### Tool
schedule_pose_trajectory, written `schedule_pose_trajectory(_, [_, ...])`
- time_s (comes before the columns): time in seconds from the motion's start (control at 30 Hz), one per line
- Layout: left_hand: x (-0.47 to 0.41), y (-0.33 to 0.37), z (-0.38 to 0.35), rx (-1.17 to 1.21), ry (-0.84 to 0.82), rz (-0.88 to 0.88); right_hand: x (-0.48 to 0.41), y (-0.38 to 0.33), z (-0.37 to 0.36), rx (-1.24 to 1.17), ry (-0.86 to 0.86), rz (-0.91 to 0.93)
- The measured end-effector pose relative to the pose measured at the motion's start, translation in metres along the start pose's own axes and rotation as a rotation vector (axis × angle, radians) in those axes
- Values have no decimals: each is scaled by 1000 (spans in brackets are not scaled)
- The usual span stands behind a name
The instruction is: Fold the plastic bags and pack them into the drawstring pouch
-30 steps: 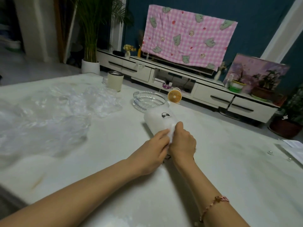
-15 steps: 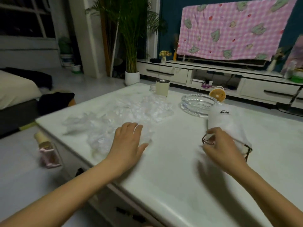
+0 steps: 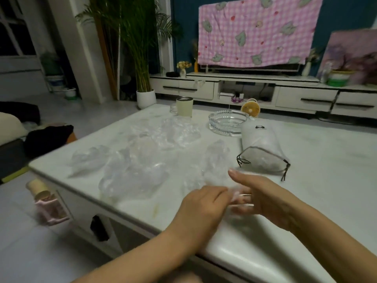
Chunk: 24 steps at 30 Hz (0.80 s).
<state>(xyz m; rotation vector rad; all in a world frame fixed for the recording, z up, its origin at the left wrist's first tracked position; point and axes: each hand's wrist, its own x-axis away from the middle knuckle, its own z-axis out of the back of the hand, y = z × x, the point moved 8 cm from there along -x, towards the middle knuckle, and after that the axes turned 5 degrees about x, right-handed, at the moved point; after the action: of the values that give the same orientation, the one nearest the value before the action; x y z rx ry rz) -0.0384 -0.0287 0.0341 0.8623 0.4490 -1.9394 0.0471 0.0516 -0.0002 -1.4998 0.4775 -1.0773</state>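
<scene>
plastic bag (image 3: 214,158) between left hand (image 3: 202,205), right hand (image 3: 265,199)

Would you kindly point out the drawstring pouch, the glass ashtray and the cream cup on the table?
drawstring pouch (image 3: 259,142), head view, on its white fabric body.
glass ashtray (image 3: 222,129), head view, on its near wall.
cream cup (image 3: 184,109), head view, on its side wall.

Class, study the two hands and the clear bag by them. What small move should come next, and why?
Probably spread the bag flat on the table for a first fold. It lies crumpled, the left hand seems to pinch its near end, the right hand is open beside it, and the pouch gapes nearby.
</scene>
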Motion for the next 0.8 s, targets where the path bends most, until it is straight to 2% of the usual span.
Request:
schedule_pose_trajectory(0.1, [-1,38,-17,197,-104,-118,15,13,43,68,238,39])
schedule_pose_trajectory(0.2, [-13,43,-10,364,3,-84,30,23,77,222,233,37])
schedule_pose_trajectory(0.27, [-24,27,-20,403,12,86,38,28,94,378,195,46])
schedule_pose_trajectory(0.3, [-30,18,-32,437,-44,198,42,29,98,441,159,59])
schedule_pose_trajectory(0.43, [-40,7,-94,676,-447,561,51,22,99,516,41,150])
schedule_pose_trajectory(0.5, [-44,13,-110,720,-525,613,55,15,103,529,64,213])
schedule_pose_trajectory(0.6, [-52,19,-111,864,-369,627,56,12,113,508,139,275])
schedule_pose_trajectory(0.7, [-52,6,-103,912,-121,785,56,11,134,587,374,316])
schedule_pose_trajectory(0.73, [-51,4,-102,905,-86,838,57,12,141,630,452,333])
schedule_pose_trajectory(0.8, [-44,-2,-104,826,-117,895,55,16,146,731,532,330])
